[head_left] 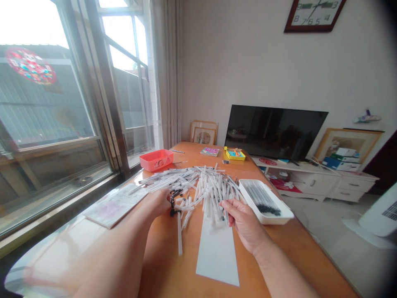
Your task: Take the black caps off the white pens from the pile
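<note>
Head view: heap of translucent tubes (pixel 214 186) mid-worktop (pixel 164 265), directly ahead of the person, near ends overlapping a white sheet (pixel 217 260). Tubes cross at many angles, some dark ends among them.

Right hand (pixel 240 215): at the near right side of the heap, thumb and fingers drawn together against the tube ends. Contact looks likely; whether it grips one, several or none, cannot tell.

Left hand (pixel 159 203): fingers curled beside small dark pieces (pixel 175 192) at the heap's near left edge. Fingertips partly hidden; cannot tell if anything is pinched.

Nearby: one loose tube (pixel 180 238) lies apart on the bare wood, near the left hand. White tray (pixel 283 219), just right of the right hand, holds slim sticks (pixel 257 194) roughly parallel, dark ends gathered toward the near side. Red box (pixel 155 162) stands beyond the heap, to the left; booklet (pixel 111 209) lies left of the left forearm.

Handling, my judgement: take tubes by their near ends, few at once, and draw them along their own length; a sideways pull would likely drag neighbours. Light pinch, since thin round stock probably rolls. Keep the wrist clear of the tray wall. Left fingers do best bearing lightly on the dark pieces, which look easy to scatter. Matching ends one way, as in the tray, would make counting or grasping simpler.
</note>
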Demonstrator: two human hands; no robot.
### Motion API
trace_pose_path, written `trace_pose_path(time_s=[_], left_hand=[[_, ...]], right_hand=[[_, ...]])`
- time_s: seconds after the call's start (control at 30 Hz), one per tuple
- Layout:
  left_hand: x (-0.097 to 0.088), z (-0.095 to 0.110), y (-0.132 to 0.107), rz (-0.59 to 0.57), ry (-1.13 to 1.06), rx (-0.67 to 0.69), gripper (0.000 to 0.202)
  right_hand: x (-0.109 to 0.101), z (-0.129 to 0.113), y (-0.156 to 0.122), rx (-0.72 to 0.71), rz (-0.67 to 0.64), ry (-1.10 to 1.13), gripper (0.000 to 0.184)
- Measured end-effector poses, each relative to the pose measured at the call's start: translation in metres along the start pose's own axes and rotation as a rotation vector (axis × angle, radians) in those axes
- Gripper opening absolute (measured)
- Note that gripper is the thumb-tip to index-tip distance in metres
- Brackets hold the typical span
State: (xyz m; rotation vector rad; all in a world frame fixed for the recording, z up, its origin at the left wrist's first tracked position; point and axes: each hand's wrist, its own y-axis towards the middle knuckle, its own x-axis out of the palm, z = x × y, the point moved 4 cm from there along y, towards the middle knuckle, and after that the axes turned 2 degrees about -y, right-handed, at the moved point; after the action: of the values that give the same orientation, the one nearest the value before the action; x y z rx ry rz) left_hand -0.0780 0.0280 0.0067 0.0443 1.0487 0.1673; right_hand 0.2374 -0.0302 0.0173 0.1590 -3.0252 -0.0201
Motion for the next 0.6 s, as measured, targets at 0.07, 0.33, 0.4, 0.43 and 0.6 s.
trace_pose_path(time_s=[0.07,0.33,0.4,0.43,0.6], left_hand=[[-0.002,0.003,0.000,0.008,-0.010,0.002,0.010],[-0.008,0.050,-0.015,-0.096,-0.636,0.026,0.021],[-0.006,0.069,-0.024,-0.182,-0.916,0.040,0.023],[-0.004,0.077,-0.029,-0.226,-1.037,0.020,0.023],[0.009,0.103,-0.043,-0.447,-1.372,-0.022,0.021]], right_hand=[[-0.001,0.000,0.000,-0.007,0.006,0.004,0.035],[-0.001,-0.004,0.001,-0.042,0.030,0.052,0.035],[-0.001,-0.006,0.000,-0.047,0.044,0.082,0.035],[0.000,-0.007,-0.001,-0.052,0.054,0.105,0.036],[0.002,-0.012,-0.005,-0.074,0.076,0.216,0.037]])
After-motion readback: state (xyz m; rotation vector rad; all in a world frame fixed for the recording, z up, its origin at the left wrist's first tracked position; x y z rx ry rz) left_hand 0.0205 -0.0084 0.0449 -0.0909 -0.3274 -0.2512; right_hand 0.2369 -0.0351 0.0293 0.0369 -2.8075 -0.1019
